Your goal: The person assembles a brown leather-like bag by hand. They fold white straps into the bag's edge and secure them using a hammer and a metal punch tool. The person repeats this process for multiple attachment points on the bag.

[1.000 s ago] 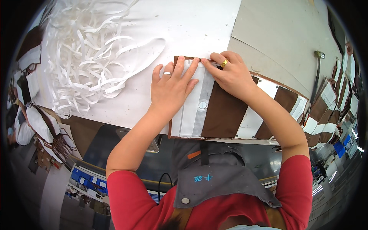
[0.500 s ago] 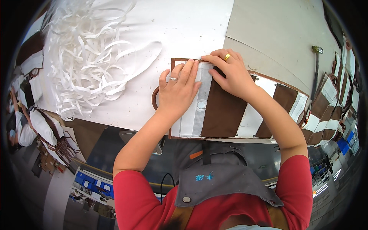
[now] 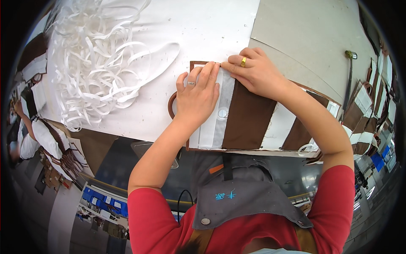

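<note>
In front of me lies a brown-and-white bag panel (image 3: 247,118) with brown edging and a brown handle loop (image 3: 171,105) at its left end. My left hand (image 3: 196,97) rests on the panel's white left part, fingers stretched toward the far edge. Beside it runs a pale, shiny grey strip (image 3: 220,129) with a small round disc (image 3: 222,113). At the far edge, close to my left fingertips, my right hand (image 3: 256,72) has thumb and index finger pinched together on the panel. Anything small between those fingertips is hidden.
A tangled heap of white tape (image 3: 97,63) covers the table's left side, one loop reaching toward the panel. A hammer-like tool (image 3: 350,55) lies at the right. More brown-and-white panels (image 3: 361,112) are stacked beyond it. Another person (image 3: 27,135) is at the far left.
My right thumb and index finger have drawn together at the far edge, and my right elbow has swung outward to the right. The panel's far edge has shifted slightly away from me.
</note>
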Tool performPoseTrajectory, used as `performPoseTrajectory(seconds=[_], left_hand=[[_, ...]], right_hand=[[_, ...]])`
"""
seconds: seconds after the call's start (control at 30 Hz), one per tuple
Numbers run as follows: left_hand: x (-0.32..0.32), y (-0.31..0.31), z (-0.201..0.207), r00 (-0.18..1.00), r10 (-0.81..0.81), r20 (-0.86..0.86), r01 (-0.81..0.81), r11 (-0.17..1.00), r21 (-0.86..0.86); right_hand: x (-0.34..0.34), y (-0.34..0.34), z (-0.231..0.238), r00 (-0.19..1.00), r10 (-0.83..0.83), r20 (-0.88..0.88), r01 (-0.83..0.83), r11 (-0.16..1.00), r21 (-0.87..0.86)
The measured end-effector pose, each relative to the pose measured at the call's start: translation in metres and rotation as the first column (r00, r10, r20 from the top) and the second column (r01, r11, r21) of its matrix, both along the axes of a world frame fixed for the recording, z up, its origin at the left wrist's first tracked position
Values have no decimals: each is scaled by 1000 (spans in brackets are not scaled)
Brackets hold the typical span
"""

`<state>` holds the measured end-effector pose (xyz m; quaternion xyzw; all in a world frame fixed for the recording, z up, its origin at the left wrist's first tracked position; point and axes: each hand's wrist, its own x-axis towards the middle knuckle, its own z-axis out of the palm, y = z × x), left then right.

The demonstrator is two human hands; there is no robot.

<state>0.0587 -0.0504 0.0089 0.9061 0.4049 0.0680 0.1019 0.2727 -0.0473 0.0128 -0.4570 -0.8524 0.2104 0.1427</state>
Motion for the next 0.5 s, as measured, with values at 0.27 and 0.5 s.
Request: performPoseTrajectory(seconds=[0.27, 0.5], left_hand=[[-1, 3, 9, 996, 59, 74, -46, 985, -168], [1, 3, 5, 1000, -22, -8, 22, 1000, 7]], right_hand=[[2, -15, 2, 965, -232, -119, 238, 970, 42], [7, -21, 1, 978, -197, -63, 194, 980, -51]])
